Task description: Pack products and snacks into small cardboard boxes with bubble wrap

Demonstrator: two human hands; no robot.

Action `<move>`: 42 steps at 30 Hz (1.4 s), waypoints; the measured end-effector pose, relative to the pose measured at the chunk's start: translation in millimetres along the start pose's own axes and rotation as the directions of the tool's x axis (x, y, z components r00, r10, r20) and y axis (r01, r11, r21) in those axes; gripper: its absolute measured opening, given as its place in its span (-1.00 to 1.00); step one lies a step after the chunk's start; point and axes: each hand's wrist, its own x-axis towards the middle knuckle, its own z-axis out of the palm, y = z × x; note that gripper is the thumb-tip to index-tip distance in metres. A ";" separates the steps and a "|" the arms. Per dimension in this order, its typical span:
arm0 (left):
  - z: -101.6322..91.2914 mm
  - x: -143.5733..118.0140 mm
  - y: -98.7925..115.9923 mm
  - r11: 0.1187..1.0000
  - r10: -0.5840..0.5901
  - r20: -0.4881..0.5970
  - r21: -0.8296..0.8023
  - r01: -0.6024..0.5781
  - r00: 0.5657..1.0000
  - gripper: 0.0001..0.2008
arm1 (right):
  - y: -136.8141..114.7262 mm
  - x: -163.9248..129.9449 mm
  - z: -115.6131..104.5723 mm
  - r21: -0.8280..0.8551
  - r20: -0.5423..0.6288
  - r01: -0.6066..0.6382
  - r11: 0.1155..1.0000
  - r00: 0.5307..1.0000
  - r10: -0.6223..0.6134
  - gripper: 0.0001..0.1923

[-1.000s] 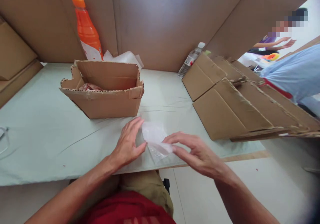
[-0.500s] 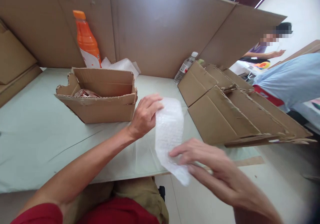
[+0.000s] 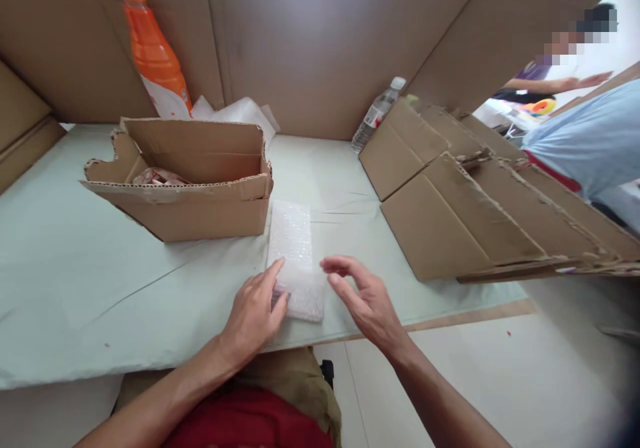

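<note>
While the bubble wrap [image 3: 295,261] lies flat on the desk [image 3: 100,288], both hands are down beside its near end. The wrap is a long white strip. It points away from the person, and its far end is just beside the corner of the open box [image 3: 195,181].

The left hand [image 3: 255,311] rests on the near left part of the wrap. Its fingers [image 3: 274,275] are stretched out and press down on the wrap; they do not close around it. The thumb seems to touch the edge, but that spot is hard to see.

The right hand [image 3: 363,298] is just to the right of the wrap. Its fingers [image 3: 333,263] are loose and bent a little, spread apart, and they hold nothing. The tips are near the wrap's right edge.

Inside the open box there is something red and crinkly. Behind the box stands an orange bottle [image 3: 153,51], with some white plastic next to it. A clear water bottle [image 3: 377,113] leans at the back, near a pile of flat cardboard [image 3: 475,201] on the right. Big cardboard sheets stand up behind the desk. Another person in a light blue shirt [image 3: 590,141] is at the far right.
</note>
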 end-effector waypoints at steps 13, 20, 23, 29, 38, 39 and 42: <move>-17.5 -10.4 -8.5 0.965 0.253 -0.060 0.092 -0.247 0.966 -0.39 | 28.3 -18.5 48.3 -0.369 0.183 0.342 0.864 0.938 -0.293 -0.80; -13.1 -18.6 -10.2 0.992 0.103 -0.017 0.076 -0.101 0.995 -0.60 | 20.5 -30.7 36.0 -0.294 0.024 0.192 0.936 0.981 -0.194 -0.79; -6.1 -8.2 -15.6 0.979 0.102 -0.065 0.186 -0.089 0.993 -0.66 | 21.4 -37.4 40.8 -0.451 -0.003 0.315 0.835 0.935 -0.355 -0.73; -18.1 -16.4 -15.2 0.958 0.276 -0.034 0.093 -0.272 0.960 -0.58 | 23.0 -33.8 54.6 -0.435 0.168 0.366 0.822 0.931 -0.326 -0.80; -15.2 -8.4 -13.5 0.987 0.164 0.020 -0.009 -0.163 0.986 -0.56 | 19.5 -49.4 45.2 -0.432 0.003 0.252 0.866 0.961 -0.278 -0.75; -11.7 -3.2 -14.6 0.988 0.150 0.012 0.026 -0.150 0.989 -0.58 | 20.2 -49.6 46.8 -0.477 0.021 0.274 0.835 0.953 -0.301 -0.74; -6.5 4.2 -16.2 0.998 0.047 -0.003 0.035 -0.047 0.999 -0.62 | 24.9 -43.9 53.9 -0.516 0.122 0.327 0.792 0.943 -0.309 -0.70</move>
